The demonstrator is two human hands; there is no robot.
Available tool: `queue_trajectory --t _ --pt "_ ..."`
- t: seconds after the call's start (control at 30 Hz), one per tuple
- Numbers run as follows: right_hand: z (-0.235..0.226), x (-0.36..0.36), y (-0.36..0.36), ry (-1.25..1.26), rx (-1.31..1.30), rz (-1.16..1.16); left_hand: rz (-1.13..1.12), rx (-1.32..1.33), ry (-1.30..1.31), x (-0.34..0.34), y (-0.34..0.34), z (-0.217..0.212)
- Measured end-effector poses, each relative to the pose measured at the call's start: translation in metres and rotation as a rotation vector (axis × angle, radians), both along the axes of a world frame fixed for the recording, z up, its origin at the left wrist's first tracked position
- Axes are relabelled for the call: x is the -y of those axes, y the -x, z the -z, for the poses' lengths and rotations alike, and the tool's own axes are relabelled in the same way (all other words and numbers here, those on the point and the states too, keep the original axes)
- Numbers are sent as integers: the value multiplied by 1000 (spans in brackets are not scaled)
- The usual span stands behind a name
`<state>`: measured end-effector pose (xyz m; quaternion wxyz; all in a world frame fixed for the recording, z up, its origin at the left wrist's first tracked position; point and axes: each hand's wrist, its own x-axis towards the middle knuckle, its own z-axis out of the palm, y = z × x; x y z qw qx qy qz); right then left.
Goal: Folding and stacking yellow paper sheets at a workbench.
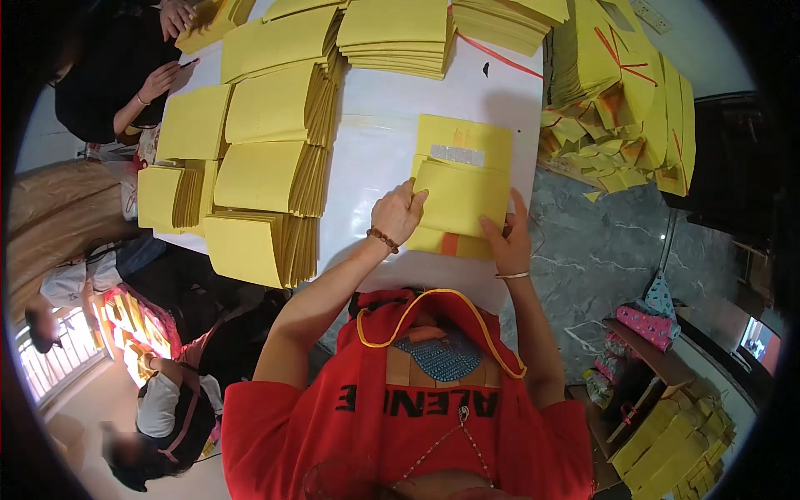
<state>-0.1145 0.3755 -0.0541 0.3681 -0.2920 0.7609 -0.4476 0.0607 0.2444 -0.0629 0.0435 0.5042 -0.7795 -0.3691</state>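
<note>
A bright yellow paper envelope (460, 196) is lying near the table's (375, 142) near edge, its flap area bearing a pale strip and an orange mark showing along its lower edge. The left hand (397, 212) is pinching its left side with curled fingers, while the right hand (508, 237) is pressing spread fingers on its right corner. Stacks of yellow envelopes (271, 179) are covering the table's left side.
</note>
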Motion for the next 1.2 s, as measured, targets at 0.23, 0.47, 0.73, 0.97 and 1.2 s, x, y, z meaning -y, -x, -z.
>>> queue_trajectory --t 0.23,0.47,0.73,0.97,1.2 --pt "42 -1 9 104 37 -39 -110 -165 -162 1 1 2" --pt "30 6 -1 38 -27 39 -174 -334 -43 -6 -10 12" --pt "36 8 -5 97 -30 146 -152 -181 77 -6 1 7" --pt "42 9 -6 74 -43 148 -184 -122 17 -4 2 -5" --pt "30 12 -10 48 -39 157 380 -184 463 -5 23 -33"
